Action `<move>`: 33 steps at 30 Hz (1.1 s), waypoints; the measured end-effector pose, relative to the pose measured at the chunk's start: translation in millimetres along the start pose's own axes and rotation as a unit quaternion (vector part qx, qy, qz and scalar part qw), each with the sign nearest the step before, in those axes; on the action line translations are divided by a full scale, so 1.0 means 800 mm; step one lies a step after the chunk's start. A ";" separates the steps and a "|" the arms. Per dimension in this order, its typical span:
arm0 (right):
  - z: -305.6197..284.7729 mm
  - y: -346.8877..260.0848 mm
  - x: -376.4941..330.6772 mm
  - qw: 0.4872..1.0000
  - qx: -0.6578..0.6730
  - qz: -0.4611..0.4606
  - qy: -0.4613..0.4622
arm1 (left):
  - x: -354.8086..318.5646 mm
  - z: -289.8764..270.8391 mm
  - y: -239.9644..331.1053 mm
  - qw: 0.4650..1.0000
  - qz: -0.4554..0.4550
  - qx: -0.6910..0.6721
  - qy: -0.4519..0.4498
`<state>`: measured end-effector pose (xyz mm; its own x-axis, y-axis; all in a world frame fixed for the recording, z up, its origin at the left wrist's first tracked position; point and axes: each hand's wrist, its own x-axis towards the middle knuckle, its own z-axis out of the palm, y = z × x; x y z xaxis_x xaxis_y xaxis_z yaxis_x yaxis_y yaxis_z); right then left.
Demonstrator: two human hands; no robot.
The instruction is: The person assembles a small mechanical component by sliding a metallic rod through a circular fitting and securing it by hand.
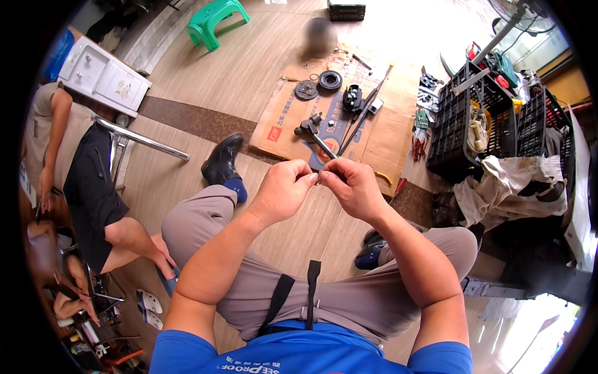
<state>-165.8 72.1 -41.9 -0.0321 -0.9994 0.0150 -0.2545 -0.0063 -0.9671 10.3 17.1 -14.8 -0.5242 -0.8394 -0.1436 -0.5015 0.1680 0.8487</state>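
Observation:
My left hand (283, 190) and my right hand (355, 189) meet fingertip to fingertip above the near edge of a flattened cardboard sheet (274, 134). Both pinch a tiny piece between thumbs and forefingers, too small to name. Just beyond them, on the cardboard, lies a dark metal part (308, 126) with a shaft that runs back toward my right hand. Farther off sit a black ring-shaped part (331, 80), a grey disc (306, 90) and a black mechanical assembly (353, 98). A long thin rod (374, 93) slants beside the assembly.
Black plastic crates (458, 124) with tools and cloths stand at the right. A green stool (215, 22) is at the far left, near a white cabinet (103, 75). A seated person (93, 181) is at my left, by a metal tube (143, 138). A yellow handle (384, 177) lies by the cardboard's edge.

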 end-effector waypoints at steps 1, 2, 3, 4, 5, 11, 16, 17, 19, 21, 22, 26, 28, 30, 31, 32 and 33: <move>-0.001 -0.001 0.001 1.000 -0.010 0.003 -0.001 | 0.000 0.000 0.000 1.000 0.002 0.000 -0.002; -0.001 -0.001 0.001 1.000 -0.021 0.007 -0.002 | 0.000 0.000 0.001 1.000 0.004 0.000 -0.004; -0.001 0.002 0.002 1.000 -0.021 0.007 -0.001 | 0.000 0.000 0.000 1.000 0.004 0.000 -0.005; 0.000 0.007 0.002 1.000 -0.009 0.005 0.000 | 0.000 0.000 -0.002 1.000 0.009 -0.006 -0.009; 0.001 0.011 0.003 1.000 0.003 0.004 0.003 | 0.000 0.001 -0.002 1.000 0.014 -0.013 -0.014; 0.003 0.018 0.007 0.999 0.022 0.031 -0.001 | 0.002 -0.006 -0.009 0.989 -0.052 -0.135 -0.043; 0.006 0.005 -0.001 1.000 0.021 -0.010 0.002 | 0.009 -0.010 -0.014 0.970 -0.084 -0.229 -0.010; 0.006 0.001 -0.002 0.999 0.031 -0.027 -0.001 | 0.010 -0.011 -0.016 0.965 -0.091 -0.246 -0.004; 0.005 -0.006 -0.005 0.999 0.015 -0.026 -0.017 | 0.010 -0.011 -0.020 0.964 -0.091 -0.248 0.003; 0.004 -0.011 -0.007 0.999 -0.001 -0.025 -0.031 | 0.010 -0.011 -0.020 0.964 -0.092 -0.251 0.009; 0.004 -0.013 -0.007 0.999 -0.012 -0.023 -0.034 | 0.010 -0.010 -0.019 0.965 -0.089 -0.245 0.011; 0.005 -0.015 -0.008 0.999 -0.024 -0.026 -0.034 | 0.009 -0.007 -0.016 0.967 -0.086 -0.241 0.020; 0.005 -0.017 -0.010 0.999 -0.030 -0.026 -0.037 | 0.009 -0.005 -0.016 0.966 -0.086 -0.244 0.019; 0.005 -0.018 -0.011 0.998 -0.036 -0.026 -0.041 | 0.008 -0.004 -0.017 0.965 -0.087 -0.248 0.017; 0.005 -0.018 -0.010 0.998 -0.035 -0.035 -0.037 | 0.008 -0.003 -0.020 0.968 -0.084 -0.237 0.018; 0.004 -0.018 -0.010 0.998 -0.034 -0.044 -0.032 | 0.008 -0.002 -0.020 0.971 -0.081 -0.226 0.019; 0.002 -0.017 -0.010 0.998 -0.035 -0.043 -0.031 | 0.008 -0.001 -0.020 0.971 -0.081 -0.226 0.018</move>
<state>-160.3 80.0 -29.2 0.0531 -0.9954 0.0799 -0.3198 -0.0928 -0.9429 15.6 8.5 -28.5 -0.4355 -0.8546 -0.2829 -0.2176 -0.2050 0.9543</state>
